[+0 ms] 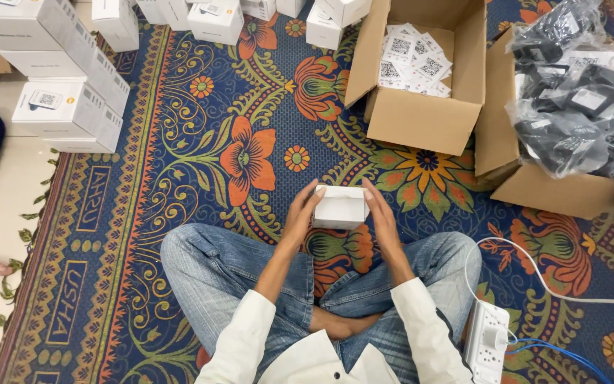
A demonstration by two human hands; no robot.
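A small white box (340, 207) sits between both hands, held above the crossed legs and the patterned carpet (200, 163). The left hand (302, 213) grips its left side, fingers curled over the top edge; the right hand (380, 213) presses flat against its right side, fingertips reaching the top corner. Beyond the box, an open carton (428, 117) holds white printed slips (413, 60). To its right, a second carton (556, 188) overflows with black items in clear bags (577, 92). White boxes (65, 107) are stacked at upper left and along the top edge. A white power strip (487, 343) lies beside the right knee, its cable (534, 270) trailing right.
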